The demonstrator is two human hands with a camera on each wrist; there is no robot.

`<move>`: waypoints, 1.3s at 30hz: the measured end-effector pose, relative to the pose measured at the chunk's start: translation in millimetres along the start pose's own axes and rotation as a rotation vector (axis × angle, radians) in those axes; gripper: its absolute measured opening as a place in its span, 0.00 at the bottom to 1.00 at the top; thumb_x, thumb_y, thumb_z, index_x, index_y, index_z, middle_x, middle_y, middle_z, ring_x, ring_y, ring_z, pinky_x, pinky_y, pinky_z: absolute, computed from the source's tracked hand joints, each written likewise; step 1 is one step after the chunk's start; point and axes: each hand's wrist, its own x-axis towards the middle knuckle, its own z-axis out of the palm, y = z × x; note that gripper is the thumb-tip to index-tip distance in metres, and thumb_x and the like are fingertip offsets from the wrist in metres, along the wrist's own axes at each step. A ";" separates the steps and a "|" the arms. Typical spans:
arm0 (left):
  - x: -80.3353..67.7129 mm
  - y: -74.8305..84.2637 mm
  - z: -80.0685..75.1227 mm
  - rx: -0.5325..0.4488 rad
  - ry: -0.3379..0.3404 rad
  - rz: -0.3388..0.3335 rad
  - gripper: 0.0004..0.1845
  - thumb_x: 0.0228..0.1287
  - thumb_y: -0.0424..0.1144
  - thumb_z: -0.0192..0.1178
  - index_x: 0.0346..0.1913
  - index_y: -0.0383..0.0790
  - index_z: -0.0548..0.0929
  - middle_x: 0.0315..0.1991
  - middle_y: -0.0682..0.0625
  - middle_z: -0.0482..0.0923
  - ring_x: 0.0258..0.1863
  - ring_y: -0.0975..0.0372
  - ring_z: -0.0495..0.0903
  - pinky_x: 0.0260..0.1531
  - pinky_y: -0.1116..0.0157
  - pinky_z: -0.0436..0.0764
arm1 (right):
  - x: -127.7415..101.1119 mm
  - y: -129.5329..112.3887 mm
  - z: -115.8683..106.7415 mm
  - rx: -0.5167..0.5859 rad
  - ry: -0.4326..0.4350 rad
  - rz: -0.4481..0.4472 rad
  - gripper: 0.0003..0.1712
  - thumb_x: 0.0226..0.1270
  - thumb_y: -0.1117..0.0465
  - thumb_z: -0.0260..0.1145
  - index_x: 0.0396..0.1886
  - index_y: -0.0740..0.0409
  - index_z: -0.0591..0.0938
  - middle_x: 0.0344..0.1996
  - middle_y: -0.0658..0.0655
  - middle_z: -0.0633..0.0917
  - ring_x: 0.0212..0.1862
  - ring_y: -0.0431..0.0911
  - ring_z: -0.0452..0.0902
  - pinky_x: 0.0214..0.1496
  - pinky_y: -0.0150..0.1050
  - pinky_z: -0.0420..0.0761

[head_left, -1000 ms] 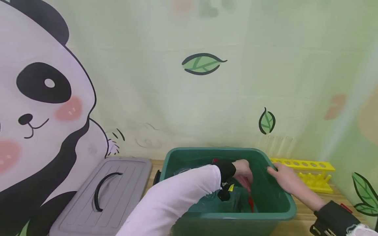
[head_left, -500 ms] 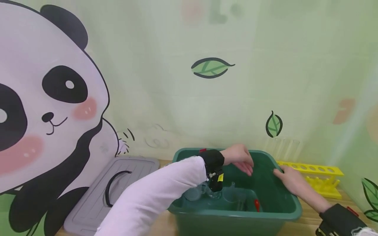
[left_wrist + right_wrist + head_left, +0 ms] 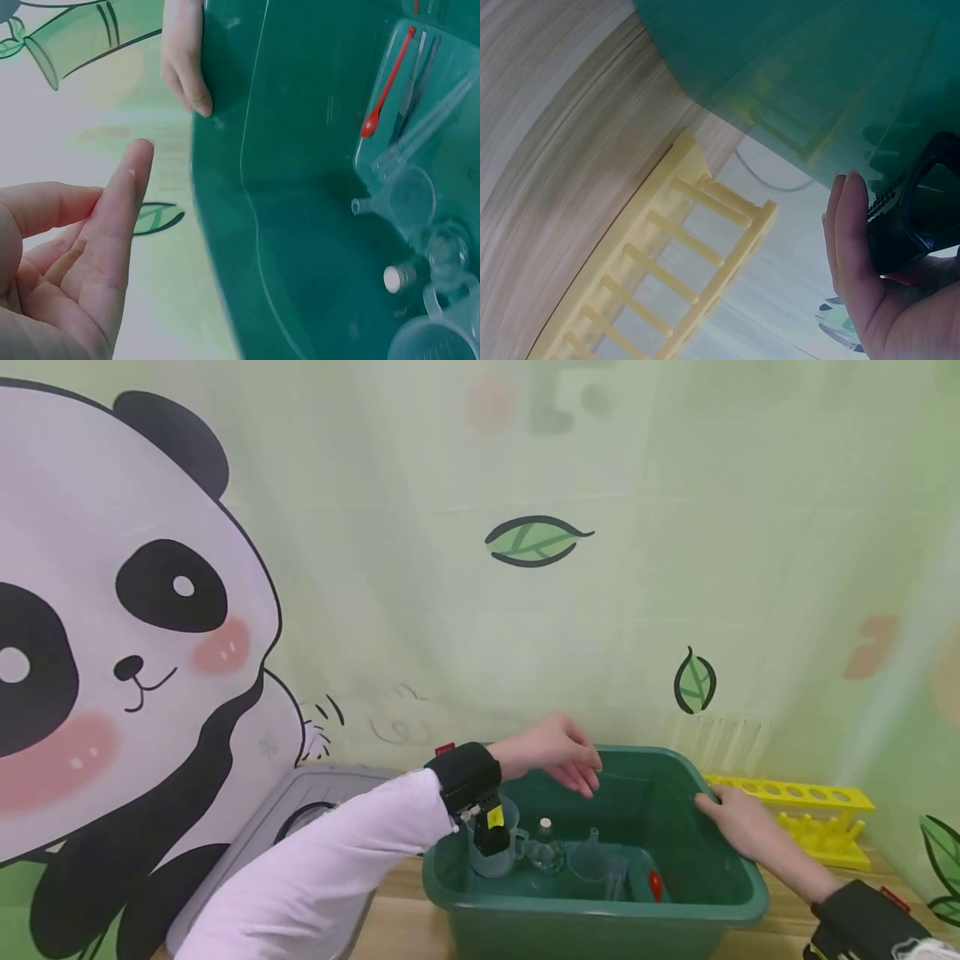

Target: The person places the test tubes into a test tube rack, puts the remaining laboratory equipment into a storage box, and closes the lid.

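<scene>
right hand (image 3: 738, 827): lower right of head view, fingers straight, resting on the right rim of the green bin (image 3: 480, 902); holds nothing.
bin contents: lower centre of head view, on the bin floor: clear measuring cup (image 3: 495, 852) at left, small stoppered flask (image 3: 543, 852), clear funnel (image 3: 588, 857), tweezers and a red spoon (image 3: 656, 884) at right.
left hand (image 3: 555, 753): centre of head view, above the bin's far rim, fingers relaxed and drooping, empty; wrist view shows the palm (image 3: 67, 262) loose, nothing in it.
key relation: glassware sits below and toward the near side of the left hand; flask and funnel almost straight under it, cup under the wrist strap.
nearer hand: left hand is nearer the flask and funnel; right hand is nearer the red spoon.
long axis: red spoon (image 3: 386, 82) runs bowl-near, handle-far along the bin floor.
yellow rack (image 3: 795, 802): right of the bin, apart from it, behind the right hand.
grey lid (image 3: 247, 860): left of the bin, flat on the table.
</scene>
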 end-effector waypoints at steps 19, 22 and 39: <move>-108.2 -32.0 -63.3 0.151 0.319 0.024 0.09 0.63 0.32 0.54 0.40 0.26 0.78 0.26 0.41 0.79 0.23 0.54 0.80 0.27 0.57 0.79 | 0.9 1.2 -0.3 -0.012 0.001 -0.001 0.23 0.70 0.59 0.45 0.46 0.79 0.70 0.29 0.59 0.80 0.28 0.47 0.76 0.29 0.42 0.79; -127.1 -48.6 -74.0 0.181 0.414 0.008 0.09 0.63 0.32 0.54 0.40 0.27 0.78 0.25 0.41 0.78 0.21 0.54 0.79 0.25 0.56 0.79 | 0.8 1.3 -0.6 -0.010 -0.004 0.001 0.23 0.70 0.58 0.45 0.46 0.79 0.70 0.28 0.59 0.80 0.27 0.47 0.76 0.28 0.41 0.79; -204.0 -146.7 -124.3 0.302 0.870 -0.217 0.08 0.61 0.29 0.54 0.36 0.24 0.77 0.18 0.45 0.76 0.15 0.56 0.76 0.17 0.63 0.78 | 3.8 2.6 -0.9 -0.070 -0.035 0.031 0.25 0.69 0.57 0.44 0.44 0.79 0.71 0.31 0.61 0.80 0.32 0.50 0.76 0.34 0.46 0.77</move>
